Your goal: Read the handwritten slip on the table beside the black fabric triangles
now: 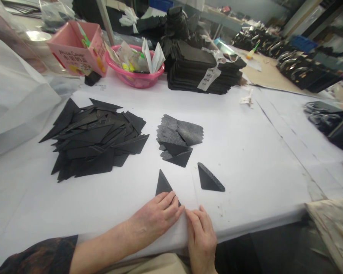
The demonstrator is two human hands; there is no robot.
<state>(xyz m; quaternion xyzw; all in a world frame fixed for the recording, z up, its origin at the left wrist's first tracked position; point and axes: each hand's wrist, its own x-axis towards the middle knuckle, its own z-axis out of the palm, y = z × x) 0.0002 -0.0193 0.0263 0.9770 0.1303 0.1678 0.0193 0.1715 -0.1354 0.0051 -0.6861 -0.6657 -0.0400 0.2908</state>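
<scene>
A black triangular piece (163,183) lies flat on the white table, its top corner pointing away from me. My left hand (161,214) is closed over its lower part, fingers together and pressing it down. The fingers of my right hand (200,232) are bent and pinched at its right corner, touching the left fingertips; the corner itself is hidden. Just to the right rests another black triangle (210,179) with a grey strip along its slanted edge. Beyond my hands is a small overlapping group of grey-speckled and black pieces (178,133).
Left of them spreads a big heap of black triangles (97,140). Along the back stand a pink box (77,53) with green-handled scissors, a pink basin (137,80) of small items, and a stack of black sheets (197,68) with a tag. White plastic sheeting (17,91) covers the left.
</scene>
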